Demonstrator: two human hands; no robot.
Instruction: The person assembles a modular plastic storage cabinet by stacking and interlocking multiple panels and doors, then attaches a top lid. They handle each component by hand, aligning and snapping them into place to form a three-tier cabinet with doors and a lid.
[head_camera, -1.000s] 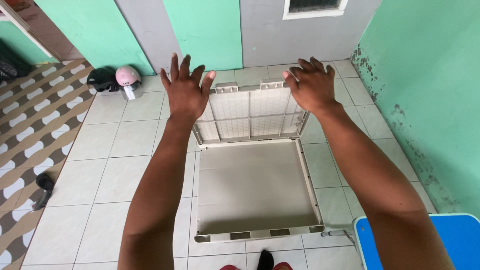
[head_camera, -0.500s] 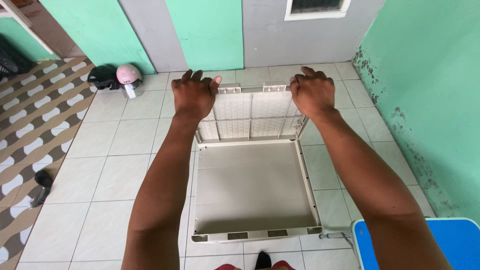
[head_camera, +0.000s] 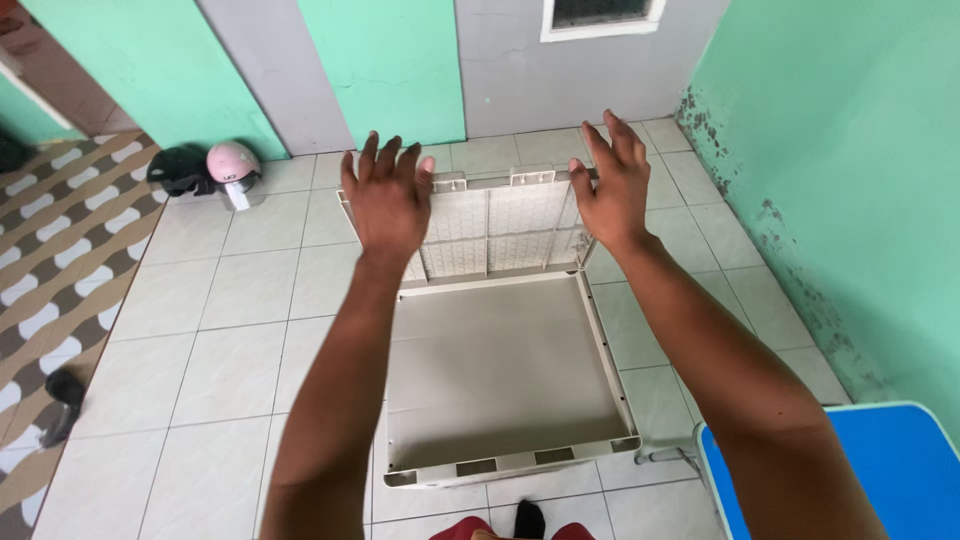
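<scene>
Hovering left hand (head_camera: 388, 200), right hand (head_camera: 612, 185), each grip spread apart, over beige crate panel (head_camera: 495, 228)

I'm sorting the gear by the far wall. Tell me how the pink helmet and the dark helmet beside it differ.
The pink helmet is pale pink and glossy; the dark helmet is black or dark green, and dull. The pink helmet lies to the right, nearer the grey wall panel; the dark helmet lies to the left, toward the patterned floor. A white piece sticks out below the pink helmet; none shows on the dark one. Both rest on the tiles, side by side.
</scene>
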